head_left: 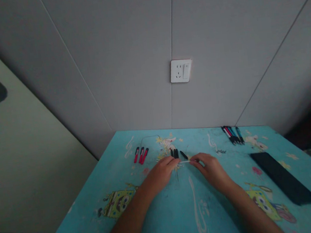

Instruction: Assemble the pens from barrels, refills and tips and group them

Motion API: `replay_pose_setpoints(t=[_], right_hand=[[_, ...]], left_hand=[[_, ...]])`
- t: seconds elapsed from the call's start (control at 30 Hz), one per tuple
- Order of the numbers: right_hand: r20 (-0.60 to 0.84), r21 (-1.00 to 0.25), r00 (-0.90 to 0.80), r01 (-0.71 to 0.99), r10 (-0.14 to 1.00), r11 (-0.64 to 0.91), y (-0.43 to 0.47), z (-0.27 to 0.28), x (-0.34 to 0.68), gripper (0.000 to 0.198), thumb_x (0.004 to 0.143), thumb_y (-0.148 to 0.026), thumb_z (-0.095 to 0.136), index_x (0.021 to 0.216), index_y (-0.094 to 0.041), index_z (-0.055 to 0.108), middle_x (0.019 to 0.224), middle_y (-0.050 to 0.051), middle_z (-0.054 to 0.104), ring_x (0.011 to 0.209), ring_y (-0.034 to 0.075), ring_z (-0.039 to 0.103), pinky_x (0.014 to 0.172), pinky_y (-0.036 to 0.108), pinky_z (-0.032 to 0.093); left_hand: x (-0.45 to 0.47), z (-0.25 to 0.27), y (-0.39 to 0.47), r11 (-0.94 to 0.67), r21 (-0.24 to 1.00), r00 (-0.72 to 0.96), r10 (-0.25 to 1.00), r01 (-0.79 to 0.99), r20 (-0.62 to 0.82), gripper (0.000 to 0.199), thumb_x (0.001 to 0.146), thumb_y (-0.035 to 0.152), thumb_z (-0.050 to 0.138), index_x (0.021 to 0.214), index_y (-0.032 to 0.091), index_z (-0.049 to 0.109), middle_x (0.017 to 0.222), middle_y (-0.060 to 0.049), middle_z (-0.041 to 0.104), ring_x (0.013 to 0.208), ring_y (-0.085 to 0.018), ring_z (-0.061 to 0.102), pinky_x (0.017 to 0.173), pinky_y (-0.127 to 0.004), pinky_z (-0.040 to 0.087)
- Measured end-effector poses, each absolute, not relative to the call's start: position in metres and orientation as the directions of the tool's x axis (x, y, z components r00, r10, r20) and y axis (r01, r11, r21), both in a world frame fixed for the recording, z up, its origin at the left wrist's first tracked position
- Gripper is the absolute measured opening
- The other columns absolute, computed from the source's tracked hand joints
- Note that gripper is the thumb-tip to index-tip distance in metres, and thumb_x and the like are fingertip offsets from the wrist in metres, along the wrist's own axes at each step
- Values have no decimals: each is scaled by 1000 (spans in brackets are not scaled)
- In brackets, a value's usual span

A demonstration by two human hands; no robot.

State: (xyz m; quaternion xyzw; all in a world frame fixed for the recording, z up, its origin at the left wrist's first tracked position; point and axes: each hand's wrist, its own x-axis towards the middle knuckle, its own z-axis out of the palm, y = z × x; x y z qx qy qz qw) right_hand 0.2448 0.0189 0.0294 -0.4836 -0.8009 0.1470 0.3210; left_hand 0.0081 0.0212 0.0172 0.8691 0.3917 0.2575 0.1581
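Note:
A thin, white, stick-like thing (184, 161) stretches level between my two hands above the table; its kind is too small to make out. My left hand (162, 172) is closed at its left end, fingers together. My right hand (209, 167) pinches its other end between thumb and fingertips. Just beyond my left fingertips stand the dark ends of several black pens (175, 153) lying side by side, partly hidden by that hand. One more black pen (184, 154) lies at a slant between the hands, close to my right fingers.
Three red pens with black ends (141, 155) lie at the back left of the blue cartoon-printed table (167, 220). At the back right is a row of several pens (233, 135). A long dark flat case (284, 177) lies at right. Behind is a wall with a socket (181, 71).

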Motion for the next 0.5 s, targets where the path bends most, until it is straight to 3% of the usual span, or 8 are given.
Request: replay_pose_setpoints(t=[0.13,0.37,0.5], right_hand=[[379,-501,-340,706,860,500,18,23,242,14,92,-27,55,90,-23,68,87,3,71,82,20,64,80,32,45],[357,-566,-337,664,871,489,12,18,232,18,94,-29,53,88,-22,69,85,2,71,80,18,65,77,28,44],[324,-571,-346,671,880,474,10,18,227,26,95,-36,51,84,-22,70,80,2,71,76,18,64,74,28,44]], left_hand=[[6,13,20,-661,461,594,745,592,304,41,92,9,43,129,26,51,114,-6,60,107,-21,56,96,-36,44],[9,3,21,-674,479,592,732,562,336,26,95,22,46,117,24,61,101,-7,65,98,-23,60,89,-37,45],[12,3,21,-650,426,563,759,630,327,26,96,28,45,118,24,58,102,-7,66,97,-23,62,87,-35,45]])
